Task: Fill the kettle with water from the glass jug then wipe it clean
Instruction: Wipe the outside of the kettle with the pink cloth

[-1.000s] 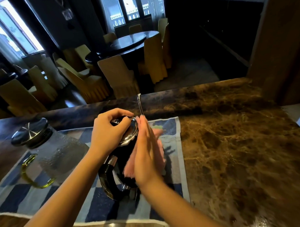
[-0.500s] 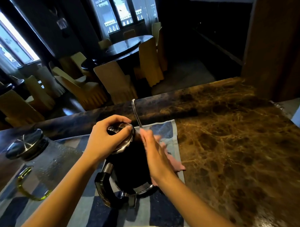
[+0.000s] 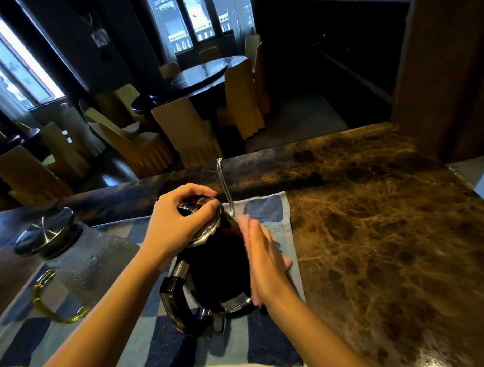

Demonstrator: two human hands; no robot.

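A black kettle [image 3: 216, 266] with a shiny lid, a thin curved spout and a black handle stands on a blue checked towel [image 3: 268, 344]. My left hand [image 3: 179, 224] grips the lid knob from above, fingers curled round it. With straight fingers, my right hand [image 3: 265, 262] presses a pink cloth [image 3: 245, 230] flat against the kettle's right side. The glass jug [image 3: 84, 263], with a metal lid and a yellow-green handle, stands on the towel to the kettle's left.
The towel lies on a brown marble counter [image 3: 374, 233] that stretches to the right. Beyond the counter's far edge lies a dim dining room with a round table [image 3: 204, 74] and several covered chairs. A wooden pillar [image 3: 445, 66] rises at the right.
My right hand with the pink cloth has slid along the kettle's right side, down and then back up. My left hand has stayed on the lid. The camera has shifted slightly.
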